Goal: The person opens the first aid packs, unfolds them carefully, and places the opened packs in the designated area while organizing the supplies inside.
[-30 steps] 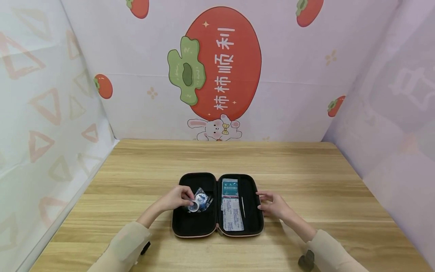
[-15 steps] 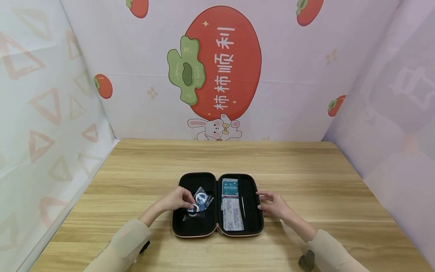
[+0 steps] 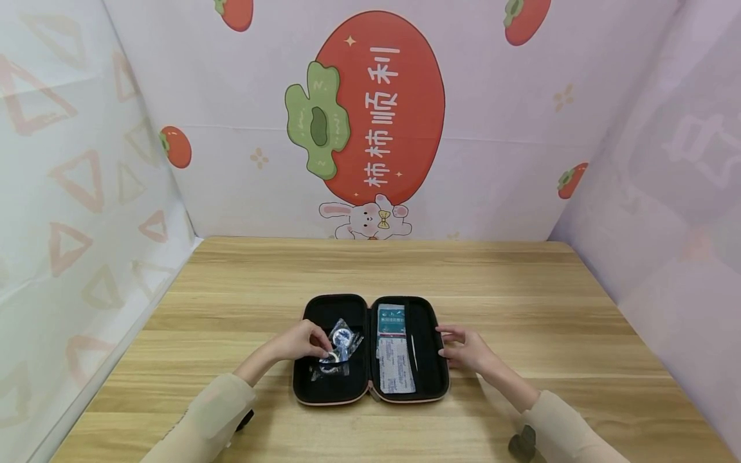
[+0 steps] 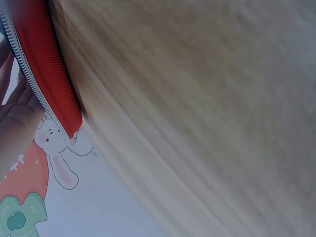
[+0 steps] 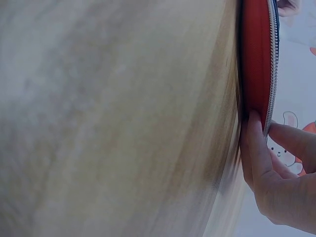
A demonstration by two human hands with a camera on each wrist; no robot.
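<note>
A zippered case, black inside and red outside, lies unfolded on the table. My left hand is over its left half, pinching a small clear-wrapped roll whose lower part sits behind a pocket edge. Right beside it is another clear-wrapped piece, a round blue-and-white roll. My right hand grips the case's right rim. In the right wrist view, its fingers lie against the red outer wall near the zipper. From the left wrist, the red side partly covers the left hand.
The right half holds a teal packet, a whitish printed strip and a thin white stick. Wooden tabletop surrounds the case. Printed cloth walls stand behind and at both sides.
The left hand has lowered the small roll slightly, and its clear wrapping now shows below the pocket edge. The right hand stays at the rim.
</note>
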